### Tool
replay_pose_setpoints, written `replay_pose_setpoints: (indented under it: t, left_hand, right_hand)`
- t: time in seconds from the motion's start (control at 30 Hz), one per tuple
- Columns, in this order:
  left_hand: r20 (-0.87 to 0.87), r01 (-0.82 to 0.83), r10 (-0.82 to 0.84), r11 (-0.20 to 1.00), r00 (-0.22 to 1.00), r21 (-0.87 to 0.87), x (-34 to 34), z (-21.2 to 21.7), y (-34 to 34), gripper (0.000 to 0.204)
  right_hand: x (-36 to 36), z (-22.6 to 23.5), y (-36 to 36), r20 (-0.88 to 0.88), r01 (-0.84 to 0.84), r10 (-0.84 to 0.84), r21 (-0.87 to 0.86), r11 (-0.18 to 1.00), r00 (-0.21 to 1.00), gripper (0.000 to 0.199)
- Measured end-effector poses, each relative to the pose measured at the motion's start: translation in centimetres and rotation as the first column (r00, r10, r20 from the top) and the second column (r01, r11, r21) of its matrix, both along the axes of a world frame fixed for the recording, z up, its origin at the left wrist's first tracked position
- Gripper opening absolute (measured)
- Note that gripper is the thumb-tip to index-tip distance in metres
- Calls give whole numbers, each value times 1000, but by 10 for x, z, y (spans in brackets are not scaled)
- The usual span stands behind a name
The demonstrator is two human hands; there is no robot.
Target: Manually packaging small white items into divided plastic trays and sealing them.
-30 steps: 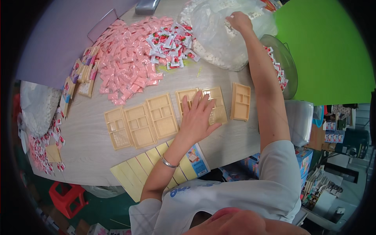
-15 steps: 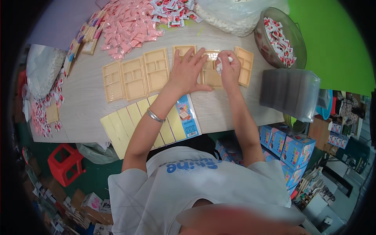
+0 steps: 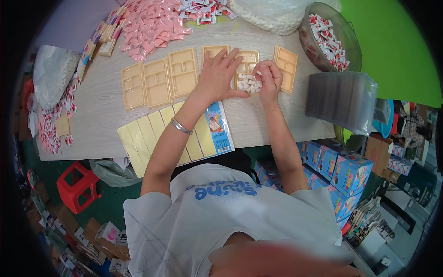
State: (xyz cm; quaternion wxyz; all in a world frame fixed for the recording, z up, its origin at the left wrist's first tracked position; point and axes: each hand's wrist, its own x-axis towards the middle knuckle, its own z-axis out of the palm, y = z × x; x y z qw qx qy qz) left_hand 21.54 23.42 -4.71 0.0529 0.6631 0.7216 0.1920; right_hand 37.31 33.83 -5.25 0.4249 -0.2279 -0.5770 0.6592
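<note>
Several shallow beige compartment trays (image 3: 183,84) stand in a row across the table. Small white chunks (image 3: 249,83) lie in the near compartment of one of them, between my two hands. My right hand (image 3: 270,83) is at that tray's right edge, fingers curled inward, with a bit of white showing at the fingertips. My left hand (image 3: 216,77) is spread open over the neighbouring tray, which it partly covers, its thumb stretched along the near side of the tray with the chunks. Another beige tray (image 3: 285,69) stands to the right of my right hand.
Pink packets (image 3: 154,27) are heaped at the back. A large clear bag of white chunks (image 3: 265,16) and a bowl of small sachets (image 3: 329,44) stand behind right. A stack of clear plastic boxes (image 3: 339,101) is at right. Yellow-striped printed sheets (image 3: 159,131) lie near the front edge.
White chunks now lie in the near compartment, which was bare before. The clump in my right hand has shrunk, and that hand has dropped slightly nearer. My left hand stays over the same tray.
</note>
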Motion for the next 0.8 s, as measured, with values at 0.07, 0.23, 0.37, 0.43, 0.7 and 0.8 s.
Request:
replay_pose_setpoints:
  t: [0.07, 0.23, 0.37, 0.43, 0.7, 0.8]
  left_hand:
    - [-2, -3, 3, 1000, 1000, -2, 1, 0, -2, 114]
    - [25, 33, -37, 992, 999, 122, 13, 11, -10, 81]
    - [-6, -38, 39, 993, 999, 109, 28, 2, -13, 62]
    - [-68, -47, 56, 991, 996, 126, 33, -1, -14, 57]
    - [-34, -34, 38, 994, 999, 108, 62, 7, -21, 66]
    - [-19, -16, 18, 994, 1000, 111, 62, 15, -26, 73]
  right_hand:
    - [-3, 7, -2, 68, 26, -24, -38, 999, 997, 20]
    - [4, 24, 9, -23, 61, -70, -284, 957, 997, 21]
    - [23, 32, 18, -205, -60, -88, -621, 781, 975, 24]
    - [30, 34, 15, -167, -105, -2, -626, 773, 986, 25]
    - [54, 25, 9, -93, -73, 14, -680, 729, 996, 21]
    - [53, 25, 2, 211, 19, 94, -478, 878, 973, 15]
